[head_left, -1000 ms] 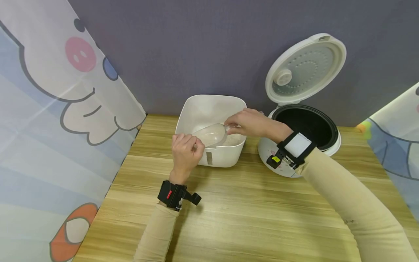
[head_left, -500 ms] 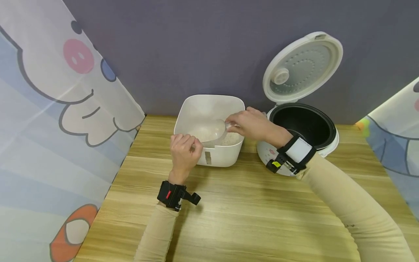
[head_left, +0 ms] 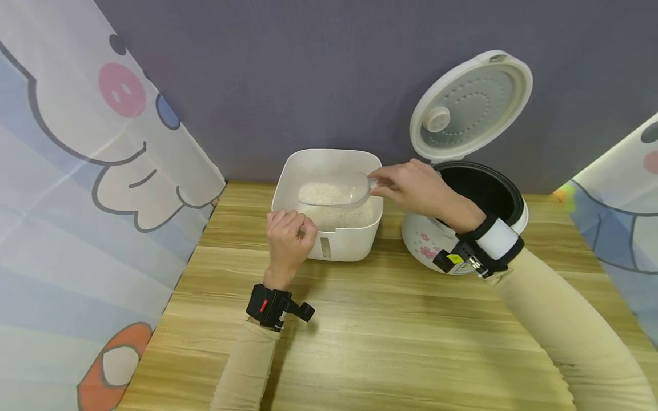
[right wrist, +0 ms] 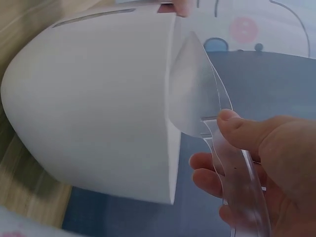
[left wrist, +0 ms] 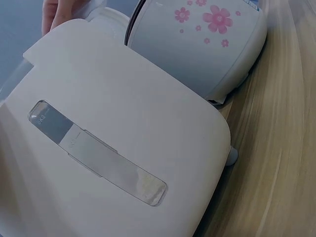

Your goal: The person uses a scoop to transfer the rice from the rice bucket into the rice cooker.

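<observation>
Head feed: the scoop [head_left: 354, 194] is over the mouth of the bin [head_left: 354, 246], just above frame centre. Its long axis runs nearly level across the frame, tip left, handle right. White grains show at its tip end; clear plastic, so I can't tell how much sits in it and how much is rice [head_left: 349, 217] below.

Right hand [head_left: 413, 185] grips the handle at the right edge of the bin. Left hand [head_left: 290, 237] has its fingers curled over the bin's front left rim, just below the scoop tip in frame; the left-wrist feed doesn't show me that grip.

The relation I'd watch: the cooker [head_left: 424, 240] is right of the bin on the worktop [head_left: 349, 342], lid [head_left: 470, 108] raised, pot [head_left: 485, 185] exposed. Handle points at the pot, tip points away. Right hand is much the nearer one, between scoop and pot, and the right forearm [head_left: 462, 212] crosses the pot's near left side in my view. I judge the scoop's heading, not reach, as the limit.
</observation>
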Demonstrator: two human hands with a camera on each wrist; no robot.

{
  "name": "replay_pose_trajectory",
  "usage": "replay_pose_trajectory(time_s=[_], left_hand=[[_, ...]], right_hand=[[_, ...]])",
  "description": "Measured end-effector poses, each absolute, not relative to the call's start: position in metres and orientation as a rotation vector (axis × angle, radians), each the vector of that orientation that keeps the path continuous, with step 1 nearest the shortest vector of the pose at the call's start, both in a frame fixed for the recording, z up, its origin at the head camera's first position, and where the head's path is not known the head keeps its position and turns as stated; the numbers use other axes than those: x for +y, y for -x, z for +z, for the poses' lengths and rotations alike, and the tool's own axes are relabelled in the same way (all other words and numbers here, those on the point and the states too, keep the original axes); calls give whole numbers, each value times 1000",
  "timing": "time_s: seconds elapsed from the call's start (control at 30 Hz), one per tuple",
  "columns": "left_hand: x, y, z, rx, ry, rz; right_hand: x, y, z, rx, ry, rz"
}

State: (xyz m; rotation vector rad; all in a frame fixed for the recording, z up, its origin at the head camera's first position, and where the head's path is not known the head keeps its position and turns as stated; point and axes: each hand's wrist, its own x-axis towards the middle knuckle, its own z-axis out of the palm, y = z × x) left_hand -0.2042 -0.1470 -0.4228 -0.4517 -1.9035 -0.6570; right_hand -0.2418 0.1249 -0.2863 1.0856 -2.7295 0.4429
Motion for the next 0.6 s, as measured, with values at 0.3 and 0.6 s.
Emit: replay_pose_trajectory(time_s=[0.3,0.6], left_hand=[[-146,206,-425,-1902,443,-652],[-147,205,-424,-1905,434,-647]], right_hand=[[169,224,-274,-2730,-968,458],[224,207,-279,-2729,-799,457]])
